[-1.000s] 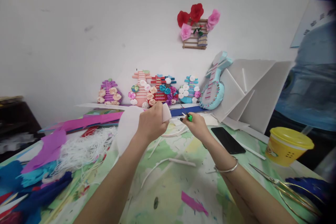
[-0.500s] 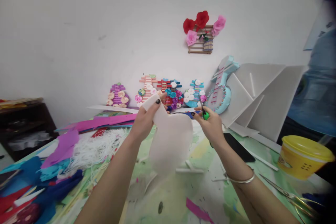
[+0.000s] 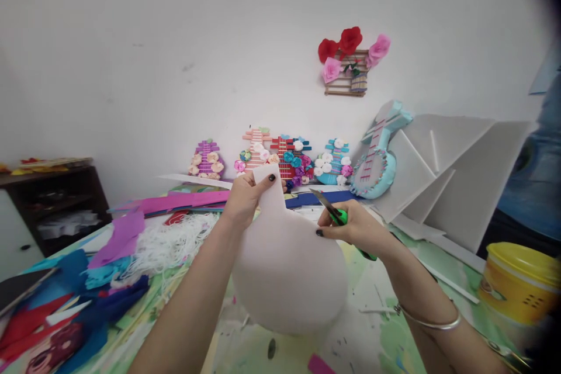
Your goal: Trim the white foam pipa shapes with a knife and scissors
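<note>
While left hand (image 3: 241, 201) clamps white board (image 3: 291, 274) | right hand (image 3: 362, 227) grips green knife (image 3: 340, 217), thumb at board's edge | over worktop (image 3: 258, 356)

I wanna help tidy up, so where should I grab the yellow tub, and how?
Best take the yellow tub round its wall, just under the lid, probably from the near side: it stands upright, its wall is round, and no handle shows.

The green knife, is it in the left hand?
No, the right hand holds the green knife, while the left hand grips the white cutout.
</note>
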The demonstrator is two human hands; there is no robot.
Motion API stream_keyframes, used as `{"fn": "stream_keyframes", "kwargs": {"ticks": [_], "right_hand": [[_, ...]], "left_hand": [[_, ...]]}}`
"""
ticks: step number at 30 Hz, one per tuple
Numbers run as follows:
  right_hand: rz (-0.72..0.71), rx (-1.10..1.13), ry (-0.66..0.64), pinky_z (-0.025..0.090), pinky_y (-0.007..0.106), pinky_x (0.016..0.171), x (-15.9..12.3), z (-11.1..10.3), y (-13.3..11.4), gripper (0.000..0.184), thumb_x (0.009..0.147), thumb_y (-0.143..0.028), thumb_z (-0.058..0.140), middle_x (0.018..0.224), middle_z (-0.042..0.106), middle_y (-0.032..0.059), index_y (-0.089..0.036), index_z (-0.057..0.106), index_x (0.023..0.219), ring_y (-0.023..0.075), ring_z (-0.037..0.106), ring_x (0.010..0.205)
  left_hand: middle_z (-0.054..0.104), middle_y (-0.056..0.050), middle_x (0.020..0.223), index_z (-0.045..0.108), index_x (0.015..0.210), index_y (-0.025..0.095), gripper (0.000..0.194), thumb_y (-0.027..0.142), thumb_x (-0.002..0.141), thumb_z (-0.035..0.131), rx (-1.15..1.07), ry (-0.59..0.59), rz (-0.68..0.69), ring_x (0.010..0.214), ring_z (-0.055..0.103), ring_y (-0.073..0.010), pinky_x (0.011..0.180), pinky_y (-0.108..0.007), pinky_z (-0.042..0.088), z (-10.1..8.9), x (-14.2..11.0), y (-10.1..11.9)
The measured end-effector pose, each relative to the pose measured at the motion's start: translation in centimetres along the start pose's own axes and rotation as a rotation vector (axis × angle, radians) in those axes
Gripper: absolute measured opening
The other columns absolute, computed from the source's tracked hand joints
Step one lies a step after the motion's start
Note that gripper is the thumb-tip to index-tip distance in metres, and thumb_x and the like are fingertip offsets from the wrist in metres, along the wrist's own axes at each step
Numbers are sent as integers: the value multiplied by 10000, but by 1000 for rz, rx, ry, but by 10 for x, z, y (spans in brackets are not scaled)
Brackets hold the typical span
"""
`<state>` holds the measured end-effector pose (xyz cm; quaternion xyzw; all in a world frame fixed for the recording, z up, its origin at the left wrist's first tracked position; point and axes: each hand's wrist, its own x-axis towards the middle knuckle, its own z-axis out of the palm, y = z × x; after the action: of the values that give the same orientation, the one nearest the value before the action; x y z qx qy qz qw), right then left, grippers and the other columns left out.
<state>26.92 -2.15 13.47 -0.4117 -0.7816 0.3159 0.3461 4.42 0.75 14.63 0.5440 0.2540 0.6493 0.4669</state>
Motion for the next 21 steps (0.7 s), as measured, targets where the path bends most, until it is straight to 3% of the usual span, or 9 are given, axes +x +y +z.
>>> {"fn": "stream_keyframes", "kwargs": {"ticks": [5, 9, 14, 21], "right_hand": [[-18, -33, 48, 285, 207, 432, 1, 4, 1, 115, 663, -271, 628, 572, 507, -25, -156, 624, 677, 82, 390, 490], [-23, -33, 91, 291, 214, 435, 4, 3, 7, 131, 650, -281, 642, 558, 499, -29, -153, 621, 669, 79, 379, 468], [-12, -24, 103, 274, 211, 425, 3, 0, 6, 132, 635, -272, 666, 524, 471, -44, -153, 615, 661, 69, 359, 445], [-59, -49, 88, 275, 206, 401, 1, -1, 2, 164, 641, -307, 679, 527, 489, -33, -155, 623, 665, 72, 360, 445]], "left_hand": [[701, -114, 898, 617, 960, 133, 362, 283, 651, 731, 20, -119, 26, 810, 662, -232, 646, -302, 532, 5, -8, 10], [670, -136, 1025, 574, 1058, 153, 464, 295, 647, 734, 58, -170, 56, 820, 664, -239, 640, -302, 539, 9, -11, 13], [685, -119, 972, 570, 1093, 181, 409, 387, 746, 633, 51, -164, 42, 759, 672, -228, 585, -299, 540, 16, -18, 20], [702, -110, 851, 642, 968, 148, 302, 366, 760, 619, 117, -188, 149, 751, 663, -230, 561, -274, 510, 19, -28, 28]]}}
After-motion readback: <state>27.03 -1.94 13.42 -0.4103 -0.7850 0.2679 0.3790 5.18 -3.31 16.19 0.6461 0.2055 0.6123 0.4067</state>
